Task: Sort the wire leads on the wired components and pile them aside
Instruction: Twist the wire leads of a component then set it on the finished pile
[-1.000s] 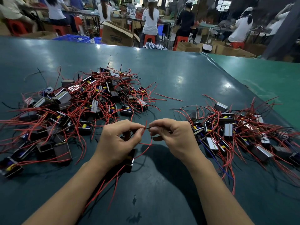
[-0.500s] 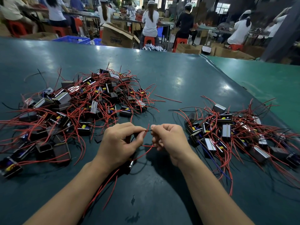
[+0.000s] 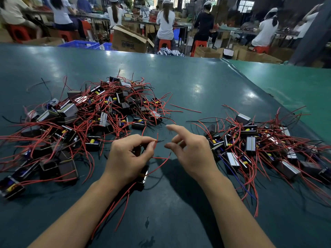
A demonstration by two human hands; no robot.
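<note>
Glossy teal tabletop (image 3: 179, 83) throwing back the lamps; at nine o'clock, components (image 3: 69, 110) in shiny metal casing, their red leads (image 3: 185, 109) in smooth plastic insulation.

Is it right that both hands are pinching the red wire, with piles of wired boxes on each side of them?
Not quite. In the head view only the left hand pinches the red wire. The right hand is apart from it, fingers loosely spread and holding nothing. The rest is right: one pile of wired boxes lies to the left and another pile to the right.
</note>
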